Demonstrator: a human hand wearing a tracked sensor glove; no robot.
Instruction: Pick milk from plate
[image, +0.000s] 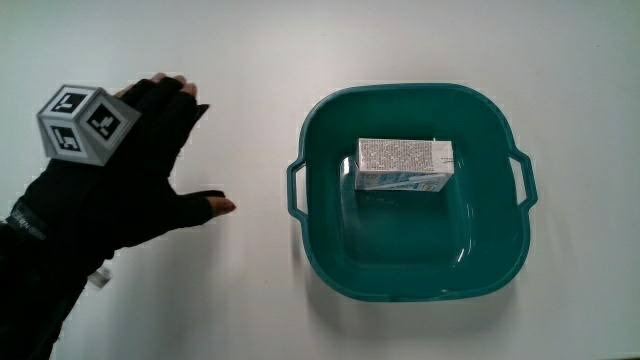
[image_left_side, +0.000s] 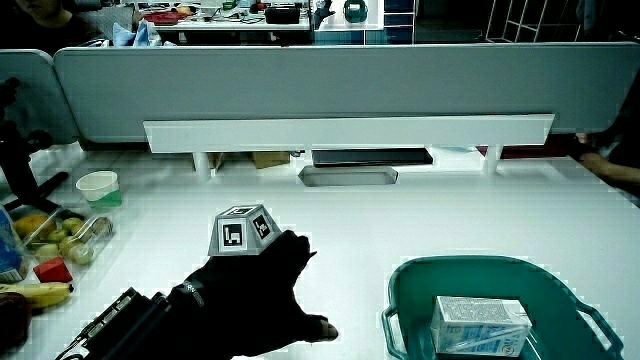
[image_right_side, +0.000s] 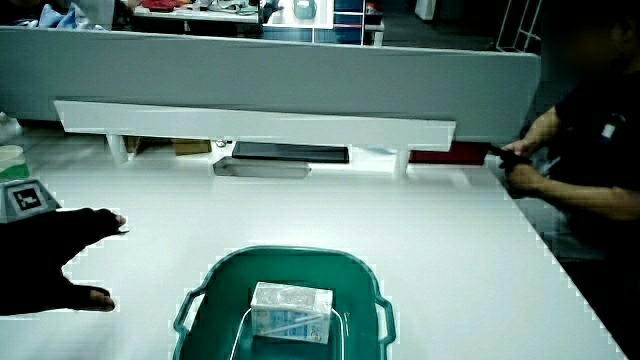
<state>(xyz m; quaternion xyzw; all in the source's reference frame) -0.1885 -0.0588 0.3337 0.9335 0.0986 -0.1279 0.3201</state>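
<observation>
A small milk carton (image: 405, 166) lies on its side inside a teal basin-like plate (image: 330, 245) with two handles. Both side views show the carton (image_left_side: 480, 325) (image_right_side: 290, 310) in the plate (image_left_side: 420, 275) (image_right_side: 220, 280). The hand (image: 140, 170), in a black glove with a patterned cube (image: 85, 122) on its back, rests flat on the table beside the plate, fingers spread and holding nothing. A gap of bare table separates the thumb from the plate's nearest handle. The hand (image_left_side: 265, 295) (image_right_side: 50, 260) also shows in both side views.
A low grey partition (image_left_side: 330, 85) runs along the table's edge farthest from the person, with a flat dark tray (image_left_side: 348, 176) at its foot. In a side view, a cup (image_left_side: 98, 188) and a container of fruit (image_left_side: 60, 235) stand past the hand.
</observation>
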